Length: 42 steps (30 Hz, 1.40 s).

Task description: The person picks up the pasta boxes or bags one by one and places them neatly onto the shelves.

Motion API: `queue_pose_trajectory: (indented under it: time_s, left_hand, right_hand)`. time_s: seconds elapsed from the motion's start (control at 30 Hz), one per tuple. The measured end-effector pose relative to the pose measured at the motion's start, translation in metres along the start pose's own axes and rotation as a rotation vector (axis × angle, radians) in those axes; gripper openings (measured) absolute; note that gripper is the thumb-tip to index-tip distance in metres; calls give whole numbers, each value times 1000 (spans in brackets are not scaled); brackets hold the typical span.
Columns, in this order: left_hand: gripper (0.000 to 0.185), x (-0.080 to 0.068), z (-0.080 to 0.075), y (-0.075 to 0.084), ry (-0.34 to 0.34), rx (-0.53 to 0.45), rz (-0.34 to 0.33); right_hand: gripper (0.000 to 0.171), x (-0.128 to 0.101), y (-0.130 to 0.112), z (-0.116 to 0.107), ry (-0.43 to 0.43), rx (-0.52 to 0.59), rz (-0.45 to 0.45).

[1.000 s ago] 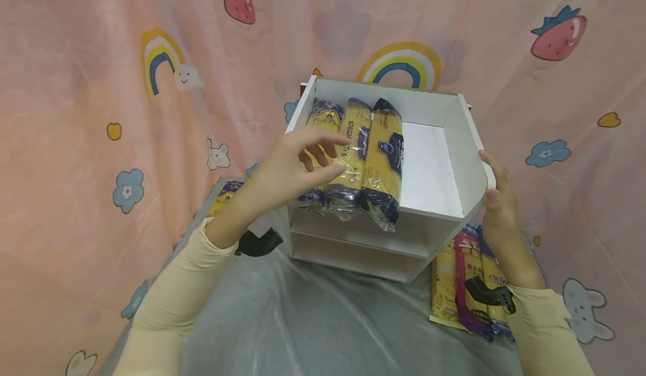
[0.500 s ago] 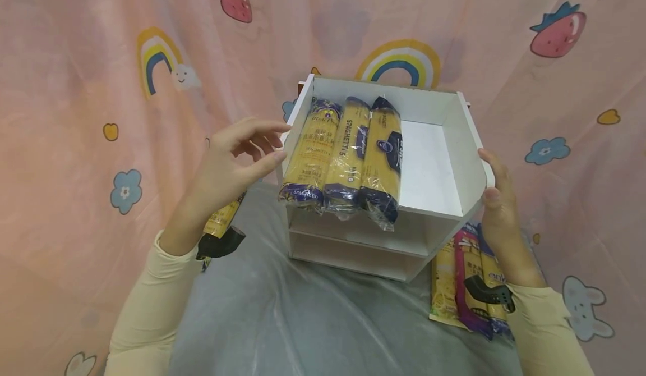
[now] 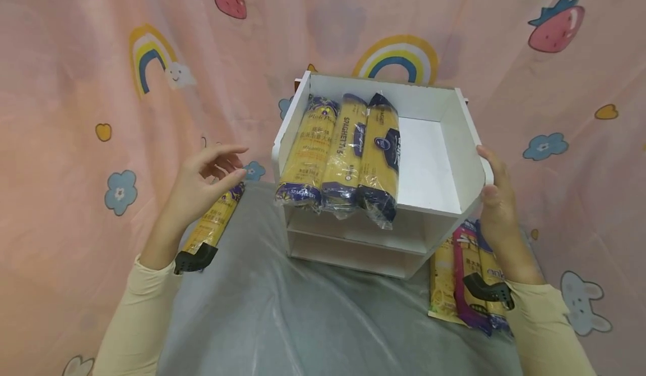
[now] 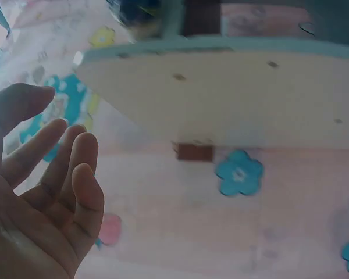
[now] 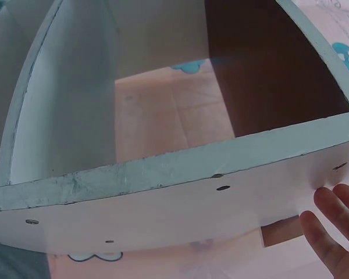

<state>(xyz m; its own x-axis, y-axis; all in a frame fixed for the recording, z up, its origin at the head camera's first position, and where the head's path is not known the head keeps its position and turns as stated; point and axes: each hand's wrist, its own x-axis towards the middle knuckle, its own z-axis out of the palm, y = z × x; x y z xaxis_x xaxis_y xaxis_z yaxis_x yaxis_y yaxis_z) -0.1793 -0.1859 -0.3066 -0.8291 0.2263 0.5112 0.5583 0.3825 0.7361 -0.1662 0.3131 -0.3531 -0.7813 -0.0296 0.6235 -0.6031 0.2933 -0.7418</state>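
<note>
White shelf (image 3: 456, 157) is the landmark: loose spaghetti pack (image 3: 214, 219) lies left of it, long axis front-to-back, under the relaxed, empty left hand (image 3: 202, 182); right hand (image 3: 497, 196) grips the shelf's right wall.

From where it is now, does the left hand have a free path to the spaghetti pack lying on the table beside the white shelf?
Probably yes. The left hand is open and holds nothing, just above the far end of the spaghetti pack. Nothing lies between them; the white shelf stands off to the side.
</note>
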Motion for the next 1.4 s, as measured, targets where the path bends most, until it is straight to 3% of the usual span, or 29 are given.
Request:
queue_pose_trajectory:
  time_s: [0.2,0.43,0.57,0.77,1.27,1.4]
  left_hand:
    - [38,-12,-6,-32,20,72,-112]
    - [38,-31,-12,-83,18,189,-223]
    - [40,-42,-14,-109,-13,206,-310]
    - [41,-61,-19,-146,-65,201,-406]
    - [44,-93,-16,-197,-153,233,-566]
    - [44,-100,-14,-206,-152,252,-553]
  right_hand:
    - [76,2,0,0,0,44,-18]
    - [77,2,0,0,0,34,-21]
    - [79,2,1,-1,5,52,-14]
    - [77,3,0,-2,-14,-15,-11]
    - [73,1,3,-1,-1,-56,3]
    - [72,1,2,-1,-7,-74,8]
